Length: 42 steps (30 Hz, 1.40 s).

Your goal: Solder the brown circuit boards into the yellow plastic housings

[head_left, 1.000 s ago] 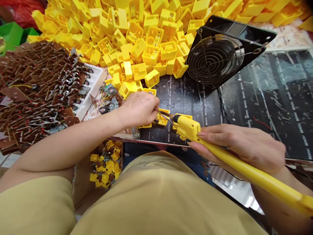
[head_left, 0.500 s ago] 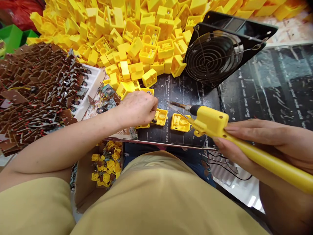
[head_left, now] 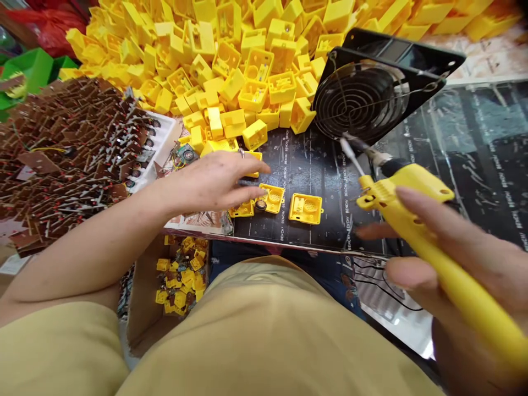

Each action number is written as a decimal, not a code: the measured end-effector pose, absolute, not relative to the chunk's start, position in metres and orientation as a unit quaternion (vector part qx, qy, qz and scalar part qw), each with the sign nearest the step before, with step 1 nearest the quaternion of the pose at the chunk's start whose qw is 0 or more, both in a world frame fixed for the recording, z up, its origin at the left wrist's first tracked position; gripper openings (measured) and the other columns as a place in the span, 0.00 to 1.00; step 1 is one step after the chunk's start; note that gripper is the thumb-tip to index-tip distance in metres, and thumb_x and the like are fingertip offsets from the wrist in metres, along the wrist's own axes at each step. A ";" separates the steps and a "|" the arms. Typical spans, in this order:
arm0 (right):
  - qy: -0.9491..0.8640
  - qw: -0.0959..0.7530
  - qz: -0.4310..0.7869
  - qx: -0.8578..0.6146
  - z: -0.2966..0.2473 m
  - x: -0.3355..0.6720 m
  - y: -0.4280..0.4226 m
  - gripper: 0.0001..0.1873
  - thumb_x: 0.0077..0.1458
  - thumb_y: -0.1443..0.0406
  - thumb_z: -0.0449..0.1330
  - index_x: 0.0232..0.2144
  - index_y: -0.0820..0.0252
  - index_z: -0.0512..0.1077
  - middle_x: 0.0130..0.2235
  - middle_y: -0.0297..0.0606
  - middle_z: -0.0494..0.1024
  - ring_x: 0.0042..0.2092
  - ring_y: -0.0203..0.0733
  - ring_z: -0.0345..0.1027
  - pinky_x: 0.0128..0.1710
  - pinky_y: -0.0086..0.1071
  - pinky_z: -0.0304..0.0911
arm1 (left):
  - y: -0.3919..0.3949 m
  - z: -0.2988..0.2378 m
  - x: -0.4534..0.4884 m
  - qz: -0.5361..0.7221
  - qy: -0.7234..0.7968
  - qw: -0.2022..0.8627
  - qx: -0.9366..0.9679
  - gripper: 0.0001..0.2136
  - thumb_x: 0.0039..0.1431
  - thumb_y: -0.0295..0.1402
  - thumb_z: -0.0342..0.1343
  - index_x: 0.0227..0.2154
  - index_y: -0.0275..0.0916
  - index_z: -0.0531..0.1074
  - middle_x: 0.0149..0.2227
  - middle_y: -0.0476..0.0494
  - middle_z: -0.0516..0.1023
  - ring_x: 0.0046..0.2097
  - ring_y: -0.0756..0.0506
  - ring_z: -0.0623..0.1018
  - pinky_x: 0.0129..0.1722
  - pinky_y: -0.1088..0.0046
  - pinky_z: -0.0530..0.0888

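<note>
My right hand [head_left: 437, 247] grips a yellow soldering iron [head_left: 412, 220] by its long handle, with the metal tip lifted toward the black fan [head_left: 363, 93]. My left hand [head_left: 214, 179] hovers with its fingers stretched out just above small yellow plastic covers [head_left: 272, 198] lying on the black mat [head_left: 322, 165]. A second yellow cover [head_left: 306, 208] lies apart to the right of them, and a small round dark part [head_left: 260, 205] rests between the covers by my fingertips.
A big heap of yellow plastic housings [head_left: 247, 55] fills the back. Brown circuit boards [head_left: 61, 159] are piled at the left, partly in a white tray [head_left: 160, 143]. A cardboard box of yellow parts [head_left: 181, 275] sits below the table edge. Green bins [head_left: 28, 69] stand far left.
The soldering iron has swung away from the covers, up and to the right toward the fan. My left hand has opened and lifted off the covers, its fingers now spread.
</note>
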State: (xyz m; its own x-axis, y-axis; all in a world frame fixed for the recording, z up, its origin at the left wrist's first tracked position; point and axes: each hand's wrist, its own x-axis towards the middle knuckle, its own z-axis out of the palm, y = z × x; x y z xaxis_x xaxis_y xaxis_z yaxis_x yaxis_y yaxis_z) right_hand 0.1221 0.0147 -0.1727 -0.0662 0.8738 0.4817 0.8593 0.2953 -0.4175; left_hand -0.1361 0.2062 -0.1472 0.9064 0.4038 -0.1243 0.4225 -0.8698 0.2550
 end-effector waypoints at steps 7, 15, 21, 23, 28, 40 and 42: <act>-0.799 0.300 -0.040 -0.519 -0.203 0.105 0.036 0.12 0.60 0.60 0.62 0.44 0.57 0.69 0.43 0.41 0.78 0.40 0.44 0.76 0.33 0.31 0.68 | 0.159 -0.217 -0.148 0.146 0.124 -0.057 0.980 0.17 0.65 0.36 0.52 0.55 0.40 0.70 0.55 0.32 0.75 0.51 0.37 0.77 0.42 0.61 0.75; -0.796 0.325 0.001 -0.510 -0.230 0.086 0.060 0.19 0.57 0.63 0.65 0.48 0.59 0.64 0.45 0.46 0.75 0.49 0.51 0.73 0.41 0.38 0.74 | 0.144 -0.139 -0.254 0.031 0.165 0.178 0.970 0.15 0.65 0.41 0.53 0.51 0.45 0.73 0.53 0.42 0.77 0.47 0.46 0.79 0.45 0.71 0.75; -0.792 0.334 -0.001 -0.511 -0.230 0.073 0.063 0.20 0.58 0.61 0.65 0.49 0.58 0.64 0.44 0.44 0.75 0.49 0.51 0.73 0.43 0.41 0.74 | 0.168 -0.156 -0.202 0.123 0.358 0.040 0.925 0.16 0.67 0.42 0.50 0.47 0.38 0.76 0.47 0.38 0.79 0.46 0.41 0.79 0.44 0.66 0.74; -0.793 0.334 -0.003 -0.510 -0.230 0.072 0.066 0.22 0.57 0.60 0.66 0.49 0.58 0.64 0.44 0.44 0.75 0.49 0.52 0.73 0.46 0.44 0.73 | 0.178 -0.177 -0.157 0.106 0.411 -0.016 0.906 0.21 0.64 0.46 0.52 0.49 0.34 0.73 0.50 0.31 0.76 0.46 0.37 0.78 0.40 0.65 0.73; -0.778 0.343 0.006 -0.526 -0.231 0.074 0.067 0.21 0.57 0.63 0.65 0.50 0.56 0.64 0.46 0.44 0.75 0.50 0.51 0.72 0.45 0.42 0.74 | 0.195 -0.195 -0.119 0.062 0.404 -0.055 0.911 0.14 0.63 0.38 0.51 0.43 0.33 0.74 0.46 0.30 0.76 0.41 0.35 0.80 0.35 0.62 0.74; -0.805 0.331 0.043 -0.491 -0.227 0.084 0.064 0.25 0.59 0.61 0.63 0.57 0.56 0.62 0.52 0.48 0.73 0.50 0.54 0.73 0.43 0.45 0.74 | 0.149 -0.208 -0.180 0.233 0.241 0.067 0.940 0.16 0.66 0.41 0.51 0.45 0.32 0.71 0.50 0.32 0.76 0.50 0.41 0.77 0.50 0.65 0.73; -0.813 0.325 0.032 -0.482 -0.226 0.085 0.067 0.30 0.56 0.60 0.65 0.58 0.56 0.61 0.53 0.50 0.72 0.48 0.56 0.73 0.42 0.48 0.73 | 0.158 -0.196 -0.200 0.177 0.312 0.023 0.933 0.12 0.67 0.36 0.48 0.38 0.36 0.74 0.40 0.40 0.80 0.42 0.44 0.77 0.45 0.65 0.71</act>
